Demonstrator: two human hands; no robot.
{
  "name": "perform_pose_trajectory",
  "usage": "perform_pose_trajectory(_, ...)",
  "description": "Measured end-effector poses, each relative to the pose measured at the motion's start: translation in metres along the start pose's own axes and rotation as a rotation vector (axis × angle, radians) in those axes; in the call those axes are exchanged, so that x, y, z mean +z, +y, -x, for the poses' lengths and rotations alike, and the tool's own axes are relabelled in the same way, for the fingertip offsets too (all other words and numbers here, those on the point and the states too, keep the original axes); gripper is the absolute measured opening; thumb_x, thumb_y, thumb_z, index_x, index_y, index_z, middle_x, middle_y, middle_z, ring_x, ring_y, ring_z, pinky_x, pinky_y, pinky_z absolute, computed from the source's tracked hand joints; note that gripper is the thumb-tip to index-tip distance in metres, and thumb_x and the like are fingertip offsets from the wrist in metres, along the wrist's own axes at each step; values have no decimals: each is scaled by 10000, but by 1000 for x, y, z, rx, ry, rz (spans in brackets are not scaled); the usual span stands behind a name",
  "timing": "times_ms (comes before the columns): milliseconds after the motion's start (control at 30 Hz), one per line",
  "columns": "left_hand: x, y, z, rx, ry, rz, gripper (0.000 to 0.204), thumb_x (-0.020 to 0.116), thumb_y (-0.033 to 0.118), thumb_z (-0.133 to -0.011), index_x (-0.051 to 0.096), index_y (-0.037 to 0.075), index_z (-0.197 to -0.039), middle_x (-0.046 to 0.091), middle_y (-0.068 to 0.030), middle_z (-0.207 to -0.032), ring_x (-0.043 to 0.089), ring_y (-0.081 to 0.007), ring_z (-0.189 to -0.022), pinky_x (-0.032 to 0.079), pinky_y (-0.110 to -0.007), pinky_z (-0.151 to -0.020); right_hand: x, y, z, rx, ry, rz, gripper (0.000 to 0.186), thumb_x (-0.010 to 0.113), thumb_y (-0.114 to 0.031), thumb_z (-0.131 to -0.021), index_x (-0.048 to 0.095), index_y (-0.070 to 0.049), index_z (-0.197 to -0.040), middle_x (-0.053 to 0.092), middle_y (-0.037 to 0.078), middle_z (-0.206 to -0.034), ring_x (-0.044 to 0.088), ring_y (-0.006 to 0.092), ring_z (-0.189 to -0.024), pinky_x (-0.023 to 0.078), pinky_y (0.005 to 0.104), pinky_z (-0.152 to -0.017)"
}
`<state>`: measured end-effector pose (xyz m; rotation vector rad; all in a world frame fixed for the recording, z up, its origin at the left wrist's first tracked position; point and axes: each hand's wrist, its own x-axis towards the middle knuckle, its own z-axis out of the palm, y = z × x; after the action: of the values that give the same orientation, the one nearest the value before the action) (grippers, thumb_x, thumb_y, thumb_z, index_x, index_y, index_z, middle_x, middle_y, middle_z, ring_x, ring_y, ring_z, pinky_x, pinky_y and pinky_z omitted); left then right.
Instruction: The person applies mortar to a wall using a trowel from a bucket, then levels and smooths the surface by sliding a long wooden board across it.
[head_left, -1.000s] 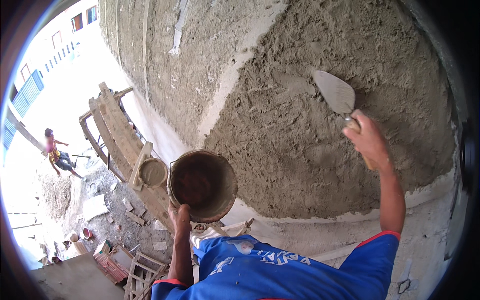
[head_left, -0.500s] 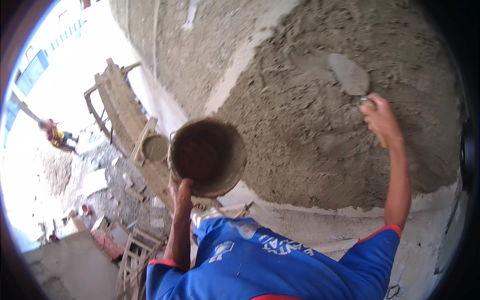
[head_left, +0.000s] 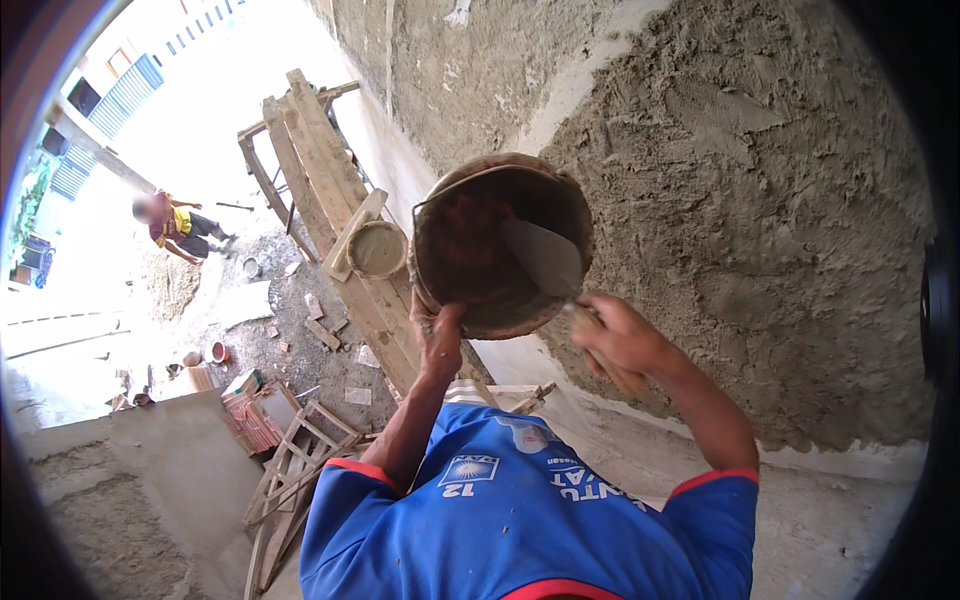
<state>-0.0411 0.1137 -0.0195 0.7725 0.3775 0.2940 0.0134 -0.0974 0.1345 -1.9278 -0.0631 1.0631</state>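
A mortar-crusted bucket (head_left: pixel 470 295) is gripped at its near rim by my left hand (head_left: pixel 437 335), its mouth facing me. Inside it the hollow is dark and reddish; how much mortar it holds is hard to see. My right hand (head_left: pixel 625 345) is closed round the wooden handle of a trowel (head_left: pixel 548 255), whose grey blade reaches into the bucket's mouth at the right side. Just right of the bucket spreads the wall (head_left: pixel 760 220), coated with rough wet mortar.
A plank scaffold (head_left: pixel 320 150) runs along the left, bearing a round pan of mortar (head_left: pixel 378 250) and a wooden float (head_left: pixel 355 235). Far below, another person (head_left: pixel 175 225) stands near a sand heap (head_left: pixel 172 285). A wooden ladder-like frame (head_left: pixel 300 455) leans at the lower left, near bricks and rubble.
My right hand has brought the trowel from the wall leftward and down into the bucket. The view has shifted, so the bucket appears higher and farther right.
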Motion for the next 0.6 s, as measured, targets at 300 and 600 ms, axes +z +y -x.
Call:
perform_pose_trajectory(300,18,-2,-3,127,-43,-259,468,472,-11,-709,487,-14,-1177,609,-87,-1031,584,-153,-911,479,-279,-814,47,-3,-106,-223,405,305,227,562,-91,-829,479,44,-992,574,148,-680,617,253,-543,517,372,-483)
perform_pose_trajectory(600,20,47,-24,92,-182,-370,441,484,-49,-689,531,-34,-1128,632,-114,-995,605,-157,-896,498,-280,-797,-5,-22,-36,-786,74,1627,320,536,-81,-741,547,41,-1037,611,129,-770,643,278,-682,523,381,-603)
